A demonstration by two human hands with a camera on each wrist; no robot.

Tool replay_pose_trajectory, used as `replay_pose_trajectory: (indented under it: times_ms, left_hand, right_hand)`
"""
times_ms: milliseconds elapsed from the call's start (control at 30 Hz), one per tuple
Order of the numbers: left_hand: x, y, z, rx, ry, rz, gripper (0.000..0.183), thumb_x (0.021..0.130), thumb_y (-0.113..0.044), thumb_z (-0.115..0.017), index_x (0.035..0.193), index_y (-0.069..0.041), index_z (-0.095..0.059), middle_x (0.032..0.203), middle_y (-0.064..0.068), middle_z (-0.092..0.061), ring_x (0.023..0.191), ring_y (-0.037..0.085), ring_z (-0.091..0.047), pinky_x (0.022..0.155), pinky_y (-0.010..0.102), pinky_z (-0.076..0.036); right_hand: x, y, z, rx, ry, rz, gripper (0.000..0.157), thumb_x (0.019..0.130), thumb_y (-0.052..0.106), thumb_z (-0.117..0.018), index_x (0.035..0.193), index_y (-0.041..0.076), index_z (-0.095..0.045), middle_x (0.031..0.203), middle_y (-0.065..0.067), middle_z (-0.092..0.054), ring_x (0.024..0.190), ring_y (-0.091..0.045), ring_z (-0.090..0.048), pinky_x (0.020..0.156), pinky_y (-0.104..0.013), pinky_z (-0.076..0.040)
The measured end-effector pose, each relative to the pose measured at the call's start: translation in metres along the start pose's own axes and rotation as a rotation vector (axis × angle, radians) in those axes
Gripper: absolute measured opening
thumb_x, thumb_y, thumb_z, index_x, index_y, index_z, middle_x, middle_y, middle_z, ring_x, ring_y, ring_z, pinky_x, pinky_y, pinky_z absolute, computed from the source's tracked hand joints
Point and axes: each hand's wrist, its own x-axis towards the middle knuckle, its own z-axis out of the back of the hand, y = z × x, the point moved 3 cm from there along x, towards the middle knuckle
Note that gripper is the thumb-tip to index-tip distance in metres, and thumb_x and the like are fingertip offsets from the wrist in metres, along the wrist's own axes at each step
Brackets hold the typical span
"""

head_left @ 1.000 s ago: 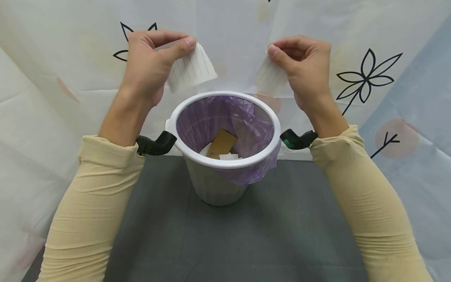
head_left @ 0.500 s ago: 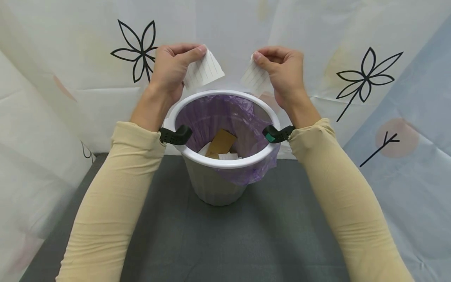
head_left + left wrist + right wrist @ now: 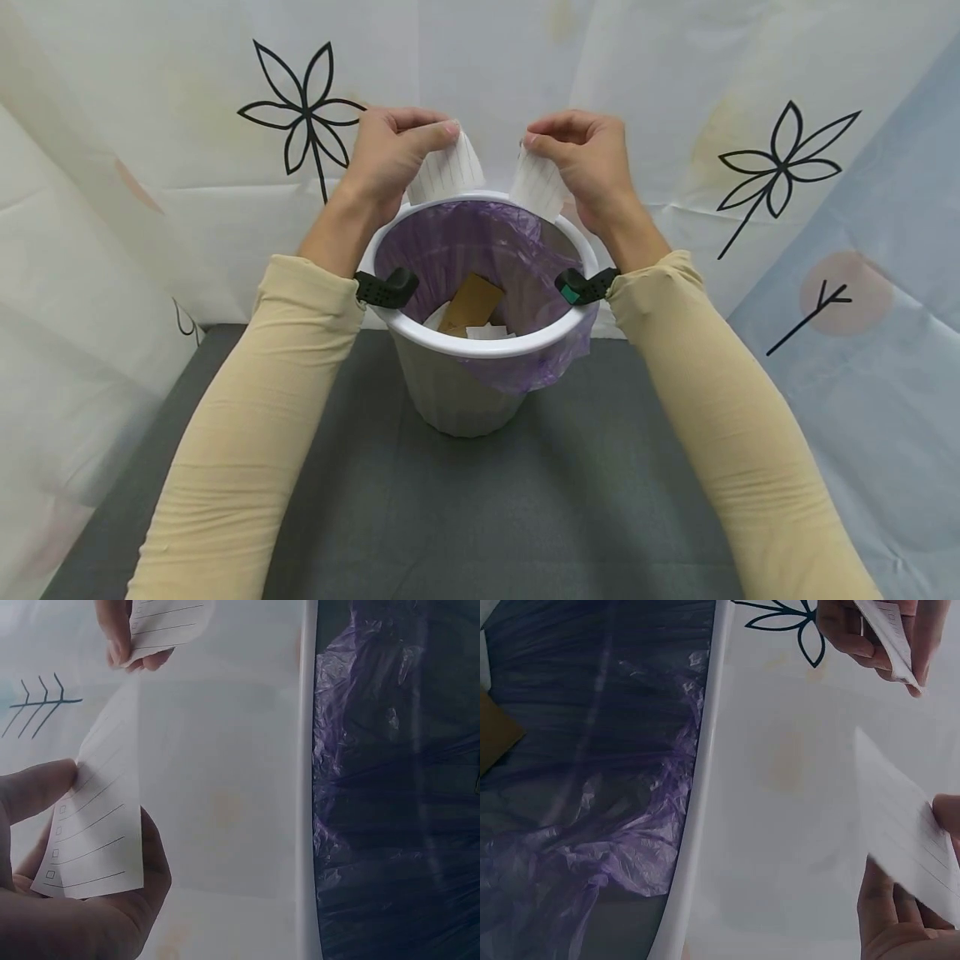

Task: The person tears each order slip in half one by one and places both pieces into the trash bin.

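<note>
My left hand (image 3: 393,158) pinches a piece of lined white paper (image 3: 448,169) between thumb and fingers. In the left wrist view this piece (image 3: 101,832) shows ruled lines with small checkbox squares. My right hand (image 3: 588,162) pinches a second lined paper piece (image 3: 538,182). Both pieces hang down over the far rim of a white trash bin (image 3: 491,348), apart from each other. A purple plastic bag (image 3: 420,250) lines the bin and folds over its rim on the right. Inside lie a brown cardboard piece (image 3: 472,304) and a white scrap (image 3: 487,332).
The bin stands on a dark grey cloth (image 3: 480,517). Behind it hangs a pale curtain (image 3: 495,50) with black flower outlines. Black wrist cameras (image 3: 388,288) sit over the bin's left and right rim in the head view.
Both hands have come inward, closer together, and lower toward the bin's far rim, each keeping its paper piece. The bin and its contents have stayed in place.
</note>
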Motion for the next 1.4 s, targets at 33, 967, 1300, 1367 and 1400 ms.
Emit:
replay_pose_trajectory:
  times_ms: [33,967,1300,1367,1400]
  left_hand:
    - [-0.001,0.000,0.000,0.040,0.009,-0.003,0.015,0.093,-0.006,-0.073,0.106,0.001,-0.075,0.114,0.006,-0.062,0.107,0.016,-0.054,0.087,0.030,-0.047]
    - [-0.007,0.000,0.000,0.403,0.205,0.082,0.023,0.091,-0.010,-0.075,0.113,-0.005,-0.073,0.115,0.003,-0.068,0.113,0.017,-0.054,0.094,0.032,-0.043]
    - [-0.008,0.005,0.000,0.353,0.292,0.093,0.030,0.089,-0.005,-0.074,0.116,0.005,-0.068,0.096,0.005,-0.069,0.092,0.019,-0.066,0.093,0.038,-0.053]
    - [-0.009,0.005,0.000,0.361,0.301,0.088,0.032,0.088,-0.006,-0.075,0.117,0.006,-0.067,0.095,0.004,-0.070,0.092,0.019,-0.066,0.094,0.039,-0.053]
    - [-0.009,0.005,0.000,0.363,0.303,0.087,0.032,0.088,-0.007,-0.075,0.118,0.006,-0.067,0.095,0.004,-0.069,0.092,0.019,-0.066,0.095,0.039,-0.052]
  right_hand:
    - [0.000,0.000,0.000,-0.028,0.018,0.002,0.008,0.086,-0.004,-0.076,0.086,0.004,-0.078,0.086,-0.005,-0.070,0.085,-0.018,-0.062,0.076,-0.028,-0.050]
    - [-0.006,0.000,-0.009,-0.282,0.342,-0.096,0.016,0.092,0.001,-0.072,0.107,-0.004,-0.073,0.100,-0.008,-0.074,0.092,-0.022,-0.067,0.081,-0.030,-0.052]
    - [-0.009,-0.001,-0.011,-0.256,0.425,-0.083,0.022,0.092,0.004,-0.073,0.110,-0.007,-0.071,0.099,-0.013,-0.074,0.089,-0.026,-0.071,0.092,-0.042,-0.055]
    - [-0.010,-0.001,-0.011,-0.265,0.431,-0.080,0.023,0.092,0.004,-0.073,0.111,-0.008,-0.071,0.100,-0.012,-0.074,0.090,-0.025,-0.071,0.094,-0.042,-0.054]
    - [-0.010,-0.001,-0.011,-0.268,0.435,-0.079,0.024,0.092,0.004,-0.073,0.112,-0.008,-0.071,0.100,-0.012,-0.074,0.091,-0.025,-0.071,0.094,-0.043,-0.054]
